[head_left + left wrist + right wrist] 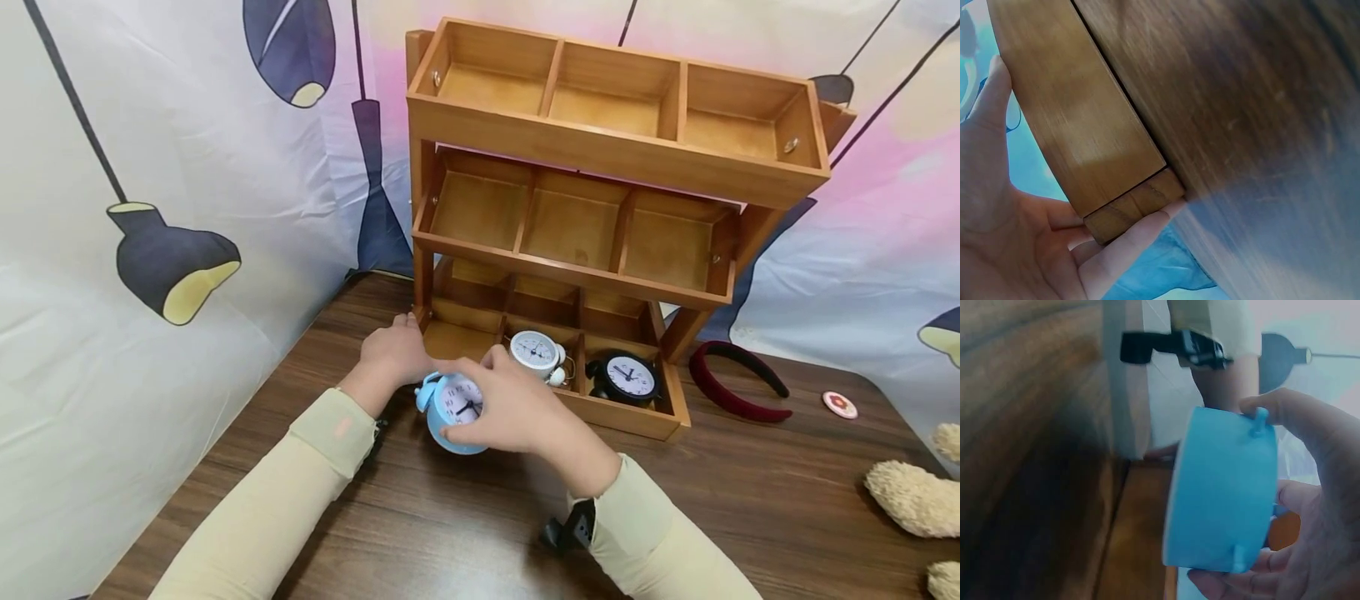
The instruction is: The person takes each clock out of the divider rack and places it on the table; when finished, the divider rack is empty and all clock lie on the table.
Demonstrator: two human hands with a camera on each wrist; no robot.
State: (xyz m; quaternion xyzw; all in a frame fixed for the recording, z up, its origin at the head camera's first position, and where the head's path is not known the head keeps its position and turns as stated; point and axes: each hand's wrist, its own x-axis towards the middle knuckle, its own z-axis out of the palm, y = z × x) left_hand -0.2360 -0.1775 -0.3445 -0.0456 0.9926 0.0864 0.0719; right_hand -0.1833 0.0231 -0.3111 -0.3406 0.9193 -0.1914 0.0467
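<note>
My right hand [521,408] holds a light blue twin-bell alarm clock [438,425], tilted, in front of the lowest tier of a wooden shelf [600,412]. In the right wrist view, the thumb and fingers grip the clock's blue case [1222,494] from either side. The left hand [393,358] grips the lowest tier's left front corner; the left wrist view shows its fingers against the wooden end [1135,203]. A white alarm clock [534,350] lies in the middle compartment of that tier, and a black alarm clock [630,377] in the right one.
Above are two more tiers, the middle one [573,221] and the top one [615,83], each split into three compartments. A dark red headband [720,396] and a round badge [840,405] lie right of the shelf. Plush toy parts [911,500] show at the right edge.
</note>
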